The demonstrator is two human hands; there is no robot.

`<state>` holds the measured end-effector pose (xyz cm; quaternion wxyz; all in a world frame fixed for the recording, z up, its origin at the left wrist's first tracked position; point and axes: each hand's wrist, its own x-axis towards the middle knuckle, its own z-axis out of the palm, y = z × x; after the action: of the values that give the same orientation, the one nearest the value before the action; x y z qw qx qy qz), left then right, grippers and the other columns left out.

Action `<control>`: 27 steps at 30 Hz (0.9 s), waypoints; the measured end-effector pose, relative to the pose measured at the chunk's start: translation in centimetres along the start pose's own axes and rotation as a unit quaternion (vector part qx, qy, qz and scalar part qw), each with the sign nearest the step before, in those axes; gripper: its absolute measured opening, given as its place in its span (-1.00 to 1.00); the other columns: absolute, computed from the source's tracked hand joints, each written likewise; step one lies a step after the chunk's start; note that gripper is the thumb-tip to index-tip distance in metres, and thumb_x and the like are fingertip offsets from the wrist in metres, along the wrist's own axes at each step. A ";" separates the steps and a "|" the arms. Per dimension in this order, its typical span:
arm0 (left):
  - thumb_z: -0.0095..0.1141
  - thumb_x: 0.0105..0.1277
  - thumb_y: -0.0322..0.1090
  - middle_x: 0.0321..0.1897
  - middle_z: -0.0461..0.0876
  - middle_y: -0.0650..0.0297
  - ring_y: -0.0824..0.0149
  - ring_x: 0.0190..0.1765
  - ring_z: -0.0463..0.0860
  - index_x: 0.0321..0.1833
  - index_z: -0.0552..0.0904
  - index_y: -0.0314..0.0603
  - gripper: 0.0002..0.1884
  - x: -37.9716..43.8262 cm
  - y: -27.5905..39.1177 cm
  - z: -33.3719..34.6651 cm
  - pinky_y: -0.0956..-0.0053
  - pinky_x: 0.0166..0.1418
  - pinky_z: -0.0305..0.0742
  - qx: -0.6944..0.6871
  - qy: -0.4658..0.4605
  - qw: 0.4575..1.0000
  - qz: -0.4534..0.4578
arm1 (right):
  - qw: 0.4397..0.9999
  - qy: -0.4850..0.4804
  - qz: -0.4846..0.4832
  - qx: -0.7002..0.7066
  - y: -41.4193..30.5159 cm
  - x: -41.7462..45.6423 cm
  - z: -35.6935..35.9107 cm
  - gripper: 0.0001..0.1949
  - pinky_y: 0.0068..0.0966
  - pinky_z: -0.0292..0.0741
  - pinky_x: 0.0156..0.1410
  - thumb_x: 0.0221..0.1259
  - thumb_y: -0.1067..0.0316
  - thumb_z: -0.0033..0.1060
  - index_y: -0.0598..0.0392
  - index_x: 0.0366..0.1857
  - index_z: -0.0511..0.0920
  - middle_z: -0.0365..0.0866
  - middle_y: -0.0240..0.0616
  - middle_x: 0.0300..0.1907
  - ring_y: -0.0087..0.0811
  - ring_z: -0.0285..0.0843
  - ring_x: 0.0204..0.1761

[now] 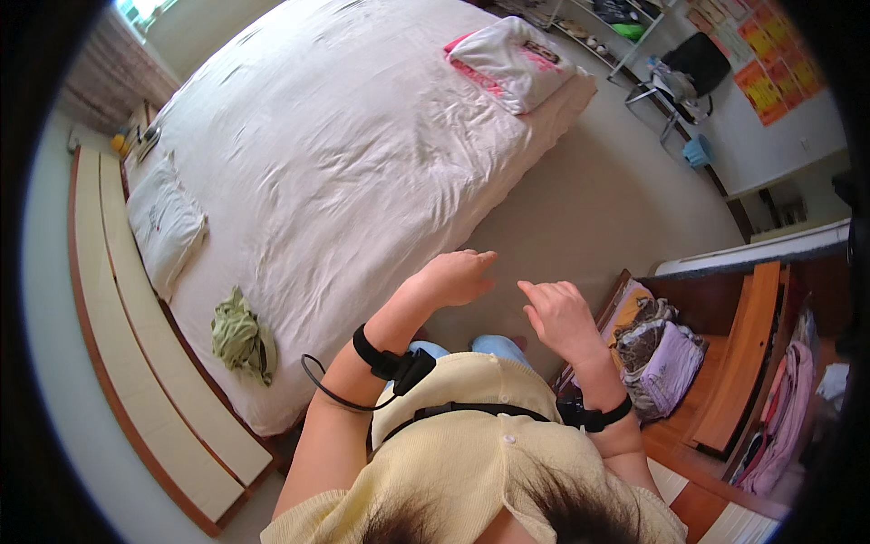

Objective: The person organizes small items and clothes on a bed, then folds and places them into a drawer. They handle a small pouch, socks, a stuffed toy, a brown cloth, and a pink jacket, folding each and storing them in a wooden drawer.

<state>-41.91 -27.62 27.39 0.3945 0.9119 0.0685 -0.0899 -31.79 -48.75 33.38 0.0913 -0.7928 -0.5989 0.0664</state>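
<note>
Both of my hands are raised in front of my waist, above the floor beside the bed. My left hand (457, 277) is near the edge of the bed's pale pink sheet (353, 149), holds nothing, and points its fingers towards the other hand. A short gap apart, my right hand (559, 314) is also free of any object, its fingers partly bent. Black straps with small devices circle both forearms. On the bed lie a crumpled green garment (243, 336), a white pillow (165, 228) by the headboard, and a folded white and pink blanket (511, 64) at the far corner.
To the right stands a wooden wardrobe (737, 367) with folded clothes (669, 367) inside. A black chair (693, 68), a blue bin (697, 151) and a metal shelf rack (615, 37) are along the far wall. The headboard (146, 353) runs down the left side.
</note>
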 end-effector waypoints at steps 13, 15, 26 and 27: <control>0.13 0.39 -0.09 0.23 0.56 -0.07 -0.07 0.26 0.54 0.44 0.37 -0.24 -0.37 10.7 6.5 2.8 0.15 0.28 0.47 0.048 -0.143 0.987 0.052 | 0.988 0.042 0.143 0.045 8.0 -6.7 -0.2 -0.62 -0.27 0.48 0.17 0.17 0.37 0.30 0.09 0.10 0.58 0.69 -0.19 -0.16 -0.18 0.63 -0.05; 0.14 0.38 -0.10 0.22 0.56 -0.08 -0.09 0.26 0.54 0.44 0.37 -0.24 -0.37 13.8 9.0 3.5 0.14 0.28 0.46 0.063 -0.161 0.981 0.084 | 0.980 0.057 0.183 0.049 10.3 -8.7 -0.7 -0.63 -0.26 0.48 0.19 0.18 0.38 0.29 0.09 0.09 0.58 0.69 -0.19 -0.16 -0.18 0.64 -0.04; 0.12 0.41 -0.14 0.26 0.54 -0.08 -0.08 0.26 0.54 0.45 0.36 -0.18 -0.41 29.3 28.3 13.6 0.17 0.32 0.44 0.142 -0.289 0.907 0.272 | 0.827 0.223 0.503 -0.114 22.7 -27.4 -7.5 -0.56 -0.18 0.36 0.37 0.24 0.42 0.24 0.17 0.22 0.48 0.40 -0.05 0.28 -0.08 0.39 0.30; 0.12 0.41 -0.14 0.26 0.54 -0.08 -0.07 0.27 0.54 0.46 0.36 -0.18 -0.41 30.2 29.9 14.5 0.17 0.32 0.44 0.151 -0.311 0.894 0.287 | 0.795 0.240 0.542 -0.126 22.6 -29.0 -8.5 -0.54 -0.11 0.30 0.43 0.24 0.42 0.25 0.19 0.24 0.46 0.32 -0.04 0.36 -0.05 0.32 0.38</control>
<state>-8.26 -56.92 32.18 0.2622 0.8660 -0.3365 -0.2608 -16.73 -83.20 36.43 0.0807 -0.9826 -0.0331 -0.1637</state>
